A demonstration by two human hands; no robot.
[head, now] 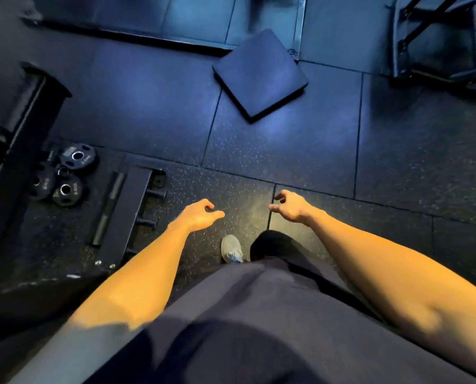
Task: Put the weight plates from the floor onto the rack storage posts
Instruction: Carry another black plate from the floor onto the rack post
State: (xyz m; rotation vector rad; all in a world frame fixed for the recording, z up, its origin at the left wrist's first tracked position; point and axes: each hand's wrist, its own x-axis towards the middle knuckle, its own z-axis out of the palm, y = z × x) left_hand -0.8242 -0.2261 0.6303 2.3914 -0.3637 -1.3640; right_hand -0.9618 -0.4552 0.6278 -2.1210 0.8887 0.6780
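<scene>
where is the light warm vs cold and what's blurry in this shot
Head view: warm yellow light on the left hand, right hand and the floor between them; cold blue on the square pad; the weight plates sit in dim shadow; top edge and corners are smeared.

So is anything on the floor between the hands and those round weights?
Nothing visible blocks the way. The weight plates lie in a cluster on the floor, off to the person's left. The left hand and right hand hang empty above bare floor. The rack post base lies beside that path, not across it.
</scene>
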